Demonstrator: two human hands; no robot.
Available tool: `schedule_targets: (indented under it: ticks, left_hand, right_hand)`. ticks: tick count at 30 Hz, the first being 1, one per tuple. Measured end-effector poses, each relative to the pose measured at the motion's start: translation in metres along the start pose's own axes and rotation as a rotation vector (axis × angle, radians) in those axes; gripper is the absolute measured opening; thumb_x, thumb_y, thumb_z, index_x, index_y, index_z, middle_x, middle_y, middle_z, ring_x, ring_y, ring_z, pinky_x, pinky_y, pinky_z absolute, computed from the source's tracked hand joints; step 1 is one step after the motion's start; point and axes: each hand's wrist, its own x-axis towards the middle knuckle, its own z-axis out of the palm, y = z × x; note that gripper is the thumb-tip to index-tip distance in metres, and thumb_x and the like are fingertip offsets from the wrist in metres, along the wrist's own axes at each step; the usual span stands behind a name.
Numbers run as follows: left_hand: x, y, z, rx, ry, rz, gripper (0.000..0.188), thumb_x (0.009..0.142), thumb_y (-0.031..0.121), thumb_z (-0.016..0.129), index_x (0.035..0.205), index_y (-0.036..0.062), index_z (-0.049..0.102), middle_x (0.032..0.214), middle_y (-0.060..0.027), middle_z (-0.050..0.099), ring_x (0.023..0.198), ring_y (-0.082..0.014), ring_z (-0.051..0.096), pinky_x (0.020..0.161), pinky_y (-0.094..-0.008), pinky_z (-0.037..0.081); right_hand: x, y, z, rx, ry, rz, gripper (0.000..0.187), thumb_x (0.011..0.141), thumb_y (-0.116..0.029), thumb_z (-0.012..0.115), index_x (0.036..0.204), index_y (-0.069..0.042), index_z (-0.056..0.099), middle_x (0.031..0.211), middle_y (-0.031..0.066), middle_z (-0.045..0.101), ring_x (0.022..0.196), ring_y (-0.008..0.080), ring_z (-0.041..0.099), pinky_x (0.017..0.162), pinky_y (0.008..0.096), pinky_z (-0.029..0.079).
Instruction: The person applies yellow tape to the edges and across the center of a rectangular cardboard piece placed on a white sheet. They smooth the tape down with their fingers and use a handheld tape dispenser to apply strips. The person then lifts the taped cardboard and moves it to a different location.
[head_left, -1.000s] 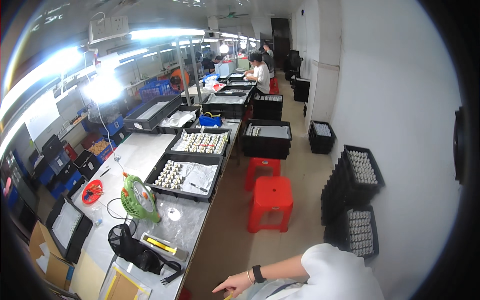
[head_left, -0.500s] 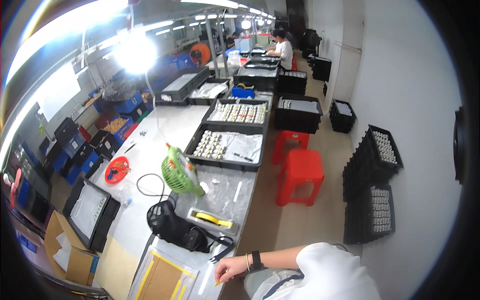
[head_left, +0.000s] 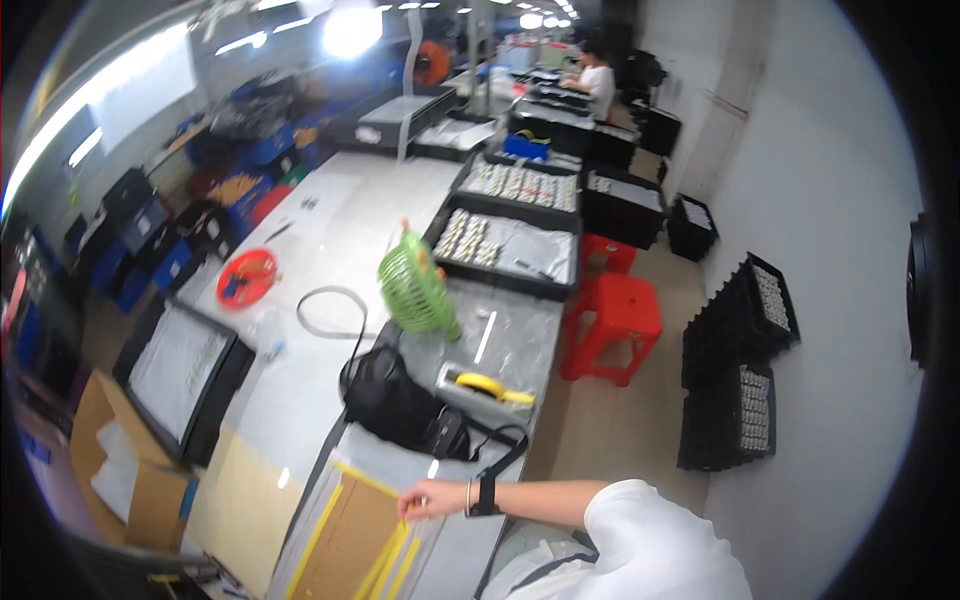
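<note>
So the person's right hand (head_left: 432, 497) reaches in from the lower right, a dark watch strap on the wrist and a white sleeve further back. The fingers are curled in and pinched right at the edge of the brown cardboard sheet (head_left: 345, 535) with the yellow tape strips (head_left: 392, 560) running along it — the fingertips look to be touching the upper tape strip or the card edge, but the shot is too blurry to say whether anything is really gripped. The left hand isn't in the picture.

The cardboard sheet lies flat at the near end of the long grey workbench (head_left: 340, 230), under a clear plastic cover, just below a black bag (head_left: 400, 400) with its strap looping toward the wrist. Right beside the bag, on the bench's right edge, sits a yellow tape dispenser (head_left: 485, 388). Behind that stands a small green desk fan (head_left: 415, 285), tilted a bit, its cable coiled on the bench to its left.

Further left there's a red round dish (head_left: 247, 277) and a black tray (head_left: 180, 372) hanging over the bench edge. Beyond the fan, black trays of small parts (head_left: 505, 245) line up down the bench — and a red plastic stool (head_left: 615, 325) stands on the floor beside them.
</note>
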Motion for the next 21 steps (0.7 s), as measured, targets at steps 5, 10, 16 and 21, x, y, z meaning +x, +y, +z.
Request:
schedule_targets:
  ticks: [5, 10, 16, 21]
  left_hand:
    - [0.102, -0.087, -0.01, 0.069, -0.273, -0.271, 0.029, 0.09, 0.011, 0.055, 0.115, -0.0016, 0.051, 0.102, -0.0096, 0.059, 0.092, -0.018, 0.058, 0.08, -0.0331, 0.048]
    - [0.153, -0.174, -0.042, 0.013, -0.2, -0.405, 0.02, 0.088, 0.004, 0.057, 0.107, 0.0022, 0.054, 0.1, -0.0045, 0.06, 0.09, -0.0134, 0.057, 0.081, -0.0277, 0.045]
    - [0.167, -0.243, -0.068, 0.068, -0.184, -0.582, 0.019, 0.088, 0.004, 0.057, 0.107, 0.0013, 0.056, 0.103, -0.0051, 0.061, 0.094, -0.0132, 0.058, 0.083, -0.0266, 0.045]
    - [0.143, -0.246, -0.071, 0.105, -0.189, -0.569, 0.019, 0.088, 0.002, 0.055, 0.107, 0.0024, 0.055, 0.104, -0.0046, 0.06, 0.097, -0.0144, 0.057, 0.086, -0.0287, 0.044]
  right_hand:
    - [0.033, 0.02, -0.003, 0.009, 0.289, 0.077, 0.024, 0.08, -0.014, 0.067, 0.101, -0.005, 0.061, 0.079, 0.0014, 0.06, 0.075, 0.0088, 0.057, 0.066, 0.0257, 0.048]
    - [0.106, 0.053, 0.004, 0.279, 0.17, 0.128, 0.013, 0.085, -0.012, 0.062, 0.095, -0.004, 0.061, 0.087, 0.0008, 0.063, 0.08, 0.0079, 0.058, 0.074, 0.0231, 0.046]
    - [0.163, 0.098, 0.012, 0.402, 0.183, 0.356, 0.006, 0.085, -0.008, 0.061, 0.09, -0.007, 0.06, 0.086, -0.0017, 0.062, 0.083, 0.0062, 0.057, 0.076, 0.0202, 0.044]
    - [0.145, 0.106, 0.01, 0.258, 0.108, 0.388, 0.004, 0.084, -0.005, 0.06, 0.088, -0.006, 0.06, 0.083, -0.0029, 0.061, 0.078, 0.005, 0.056, 0.072, 0.0199, 0.044]
